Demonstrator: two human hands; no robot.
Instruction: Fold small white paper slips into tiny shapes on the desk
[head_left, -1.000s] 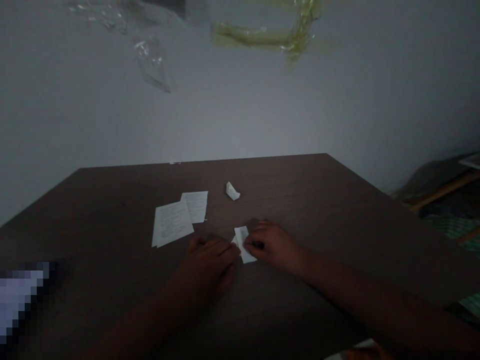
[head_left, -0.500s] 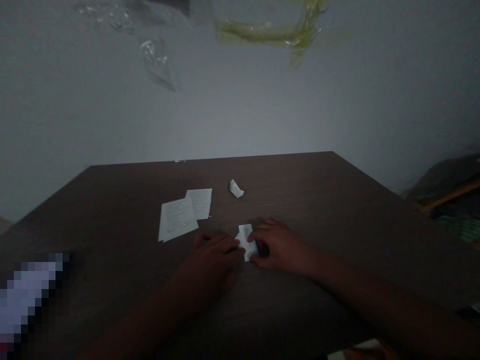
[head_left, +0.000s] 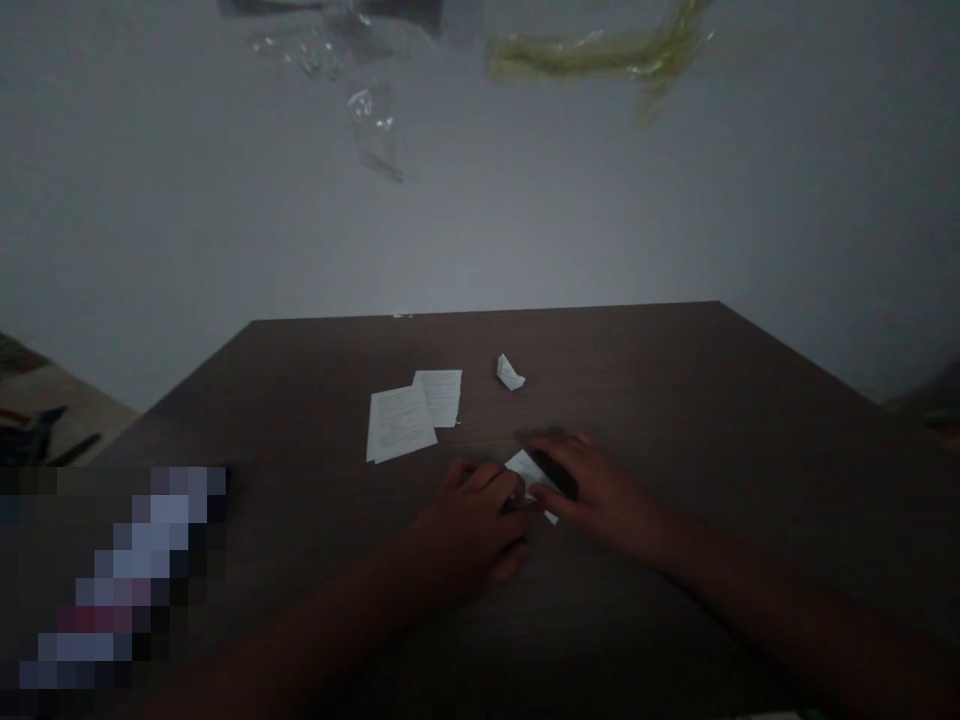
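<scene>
A small folded piece of white paper point(head_left: 527, 467) lies on the dark table between my two hands, turned at a slant, with one corner poking out below. My left hand point(head_left: 484, 515) has its fingers curled and pinches the paper's left side, covering part of it. From the right, my right hand point(head_left: 592, 490) presses its thumb on the paper, while its other fingers arch past the upper edge. A gap shows between that thumb and the forefinger. Farther back sits a folded white paper piece point(head_left: 510, 374), standing partly up from the table.
Overlapping printed paper sheets point(head_left: 403, 422) lie left of my hands on the brown table point(head_left: 637, 370). A pixelated, blurred-out object point(head_left: 142, 560) is at the left front. Behind the table rises a pale wall point(head_left: 465, 220) with yellow tape point(head_left: 577, 58) and clear plastic on it.
The view has swung left, so everything sits farther right in the picture. The paper between my hands has turned from upright to slanted, and my left fingers cover more of it.
</scene>
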